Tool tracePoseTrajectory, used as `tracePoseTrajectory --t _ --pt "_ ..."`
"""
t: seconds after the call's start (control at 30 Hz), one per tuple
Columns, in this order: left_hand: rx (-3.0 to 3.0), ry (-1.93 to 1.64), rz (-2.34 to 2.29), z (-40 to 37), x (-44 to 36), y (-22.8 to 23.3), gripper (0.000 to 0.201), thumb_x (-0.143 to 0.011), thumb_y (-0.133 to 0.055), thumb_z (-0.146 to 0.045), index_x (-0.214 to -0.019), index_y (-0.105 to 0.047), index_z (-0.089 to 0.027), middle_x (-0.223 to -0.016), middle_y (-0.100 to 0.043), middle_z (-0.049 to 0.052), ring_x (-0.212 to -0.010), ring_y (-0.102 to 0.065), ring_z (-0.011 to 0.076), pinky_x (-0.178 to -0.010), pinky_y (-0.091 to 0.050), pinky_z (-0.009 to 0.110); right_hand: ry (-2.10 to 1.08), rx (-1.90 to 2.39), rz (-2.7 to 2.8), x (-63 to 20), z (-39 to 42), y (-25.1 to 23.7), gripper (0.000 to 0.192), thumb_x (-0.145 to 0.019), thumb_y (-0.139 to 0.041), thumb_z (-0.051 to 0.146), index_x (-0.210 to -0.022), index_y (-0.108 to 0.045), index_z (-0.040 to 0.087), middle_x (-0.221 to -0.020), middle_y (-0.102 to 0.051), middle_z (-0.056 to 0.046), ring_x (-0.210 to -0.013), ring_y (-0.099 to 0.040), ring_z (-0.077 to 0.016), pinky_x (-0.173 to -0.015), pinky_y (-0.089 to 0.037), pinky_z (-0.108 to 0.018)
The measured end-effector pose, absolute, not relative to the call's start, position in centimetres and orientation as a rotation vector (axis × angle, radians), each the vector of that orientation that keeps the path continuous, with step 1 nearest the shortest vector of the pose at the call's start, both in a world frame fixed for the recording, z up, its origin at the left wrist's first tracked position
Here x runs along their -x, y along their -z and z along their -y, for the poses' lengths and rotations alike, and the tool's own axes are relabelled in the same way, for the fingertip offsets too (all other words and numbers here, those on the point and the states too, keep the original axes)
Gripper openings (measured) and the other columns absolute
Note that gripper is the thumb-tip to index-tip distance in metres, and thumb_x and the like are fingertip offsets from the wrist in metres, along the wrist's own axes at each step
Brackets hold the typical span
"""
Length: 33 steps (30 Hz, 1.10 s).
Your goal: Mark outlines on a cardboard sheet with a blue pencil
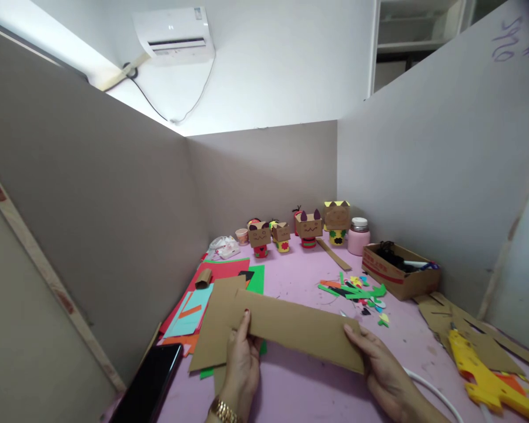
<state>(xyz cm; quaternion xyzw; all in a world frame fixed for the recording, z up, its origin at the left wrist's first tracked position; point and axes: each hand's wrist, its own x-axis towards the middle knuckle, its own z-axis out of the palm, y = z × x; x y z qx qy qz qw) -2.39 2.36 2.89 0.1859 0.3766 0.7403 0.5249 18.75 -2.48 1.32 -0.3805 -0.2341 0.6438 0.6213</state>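
Two hands grip one long cardboard strip (300, 329), plain brown, flat, rectangular, with cut straight edges; it runs slantwise, its left end higher and farther, its right end lower and nearer the front edge of the pink tabletop (300, 382).

Left hand (242, 358): closed on the strip's left end, thumb on top, fingers curled beneath; gold watch at the wrist.

Right hand (379, 367): pinching the strip's right end, thumb on the upper face, fingers tucked under and hidden.

Strip spans the gap between the hands, lifted just above the tabletop near its front edge. Its left end overlaps a second brown cardboard sheet (216, 329) lying flat beneath; whether the two touch I cannot tell.

Around: coloured paper sheets (203, 294) by the left edge, a dark phone (152, 382) at the front left corner. Green and mixed paper scraps (357, 291) mid-table. Small cardboard box figures (308, 226) line the back edge, beside a pink jar (358, 236). Open carton (399, 270) on the right edge; yellow glue gun (480, 370) at the front right corner.
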Motion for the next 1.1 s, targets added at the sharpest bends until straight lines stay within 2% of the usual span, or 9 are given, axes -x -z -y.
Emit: tracePoseTrajectory --t 0.13,0.33,0.47,0.53,0.67,0.8,0.9,1.0,1.1 --pt "-0.485 -1.778 -0.939 -2.4 2.3 -2.7 0.022 -0.084 -0.062 -0.011 -0.102 -0.065 -0.022 -0.094 -0.073 0.0 -0.077 -0.068 0.0116 -0.064 -0.053 0.019 -1.419 0.881 0.529 -19.2 2.3 -1.0 0.047 -0.059 -0.084 0.045 -0.096 -0.07 0.019 -0.088 -0.077 -0.002 -0.083 -0.07 -0.0234 -0.062 -0.053 -0.028" --pt "-0.58 -1.758 -0.986 -2.5 2.6 -2.6 0.014 -0.074 -0.07 -0.015 -0.087 -0.065 -0.018 -0.084 -0.07 -0.001 -0.071 -0.065 0.0112 -0.058 -0.049 0.018 -1.281 0.935 0.499 -20.3 1.8 -0.9 0.038 -0.062 -0.081 0.044 -0.091 -0.071 0.022 -0.089 -0.076 0.003 -0.08 -0.069 -0.0193 -0.058 -0.048 -0.024" --pt "-0.678 -1.725 -1.015 -2.9 3.5 -2.7 0.009 -0.077 -0.068 -0.021 -0.081 -0.061 -0.016 -0.078 -0.066 -0.002 -0.067 -0.062 0.0105 -0.059 -0.048 0.022 -1.213 0.959 0.508 -20.9 1.7 -1.2 0.041 -0.064 -0.08 0.044 -0.096 -0.07 0.02 -0.086 -0.076 0.001 -0.083 -0.068 -0.0211 -0.057 -0.046 -0.024" --pt "-0.732 -1.68 -1.045 -2.9 3.8 -2.8 0.016 -0.074 -0.07 -0.023 -0.086 -0.061 -0.016 -0.076 -0.066 -0.003 -0.065 -0.062 0.0112 -0.058 -0.047 0.023 -1.181 0.967 0.522 -21.2 1.6 -1.4 0.046 -0.062 -0.081 0.045 -0.099 -0.069 0.02 -0.086 -0.076 0.001 -0.084 -0.066 -0.0217 -0.057 -0.046 -0.024" --pt "-0.824 -1.555 -1.103 -1.7 4.6 -3.2 0.046 -0.06 -0.077 -0.025 -0.102 -0.061 -0.016 -0.077 -0.071 0.0 -0.066 -0.065 0.0159 -0.058 -0.047 0.023 -1.117 0.992 0.556 -21.8 1.4 -1.6 0.051 -0.06 -0.081 0.046 -0.102 -0.067 0.022 -0.089 -0.074 0.004 -0.086 -0.064 -0.0199 -0.061 -0.046 -0.023" --pt "-0.871 -1.476 -1.167 0.9 5.7 -3.8 0.06 -0.057 -0.079 -0.032 -0.111 -0.059 -0.018 -0.083 -0.073 0.004 -0.074 -0.069 0.0206 -0.066 -0.049 0.027 -1.143 1.013 0.639 -21.9 1.6 -2.0 0.056 -0.061 -0.079 0.049 -0.108 -0.063 0.024 -0.083 -0.073 0.005 -0.076 -0.064 -0.0192 -0.06 -0.045 -0.024" --pt "-0.873 -1.427 -1.234 3.3 6.9 -3.8 0.065 -0.056 -0.081 -0.042 -0.112 -0.059 -0.02 -0.084 -0.073 0.004 -0.077 -0.069 0.0232 -0.067 -0.05 0.029 -1.232 1.022 0.754 -21.5 2.1 -2.4 0.05 -0.058 -0.082 0.047 -0.097 -0.066 0.021 -0.073 -0.071 0.003 -0.067 -0.063 -0.0187 -0.059 -0.044 -0.024" --pt "-0.885 -1.377 -1.29 5.4 8.3 -3.3 0.06 -0.053 -0.082 -0.053 -0.099 -0.065 -0.019 -0.081 -0.073 0.005 -0.074 -0.068 0.025 -0.064 -0.049 0.03 -1.317 1.056 0.879 -21.4 2.9 -2.7 0.035 -0.056 -0.083 0.044 -0.074 -0.067 0.018 -0.062 -0.067 0.003 -0.057 -0.058 -0.0148 -0.056 -0.041 -0.023" --pt "-0.91 -1.364 -1.335 6.8 9.8 -2.5 0.055 -0.051 -0.081 -0.059 -0.088 -0.069 -0.02 -0.081 -0.072 0.003 -0.077 -0.066 0.0246 -0.068 -0.049 0.031 -1.356 1.116 0.984 -21.8 4.4 -2.7 0.036 -0.06 -0.08 0.048 -0.061 -0.064 0.016 -0.053 -0.058 0.004 -0.047 -0.048 -0.0093 -0.048 -0.034 -0.02"
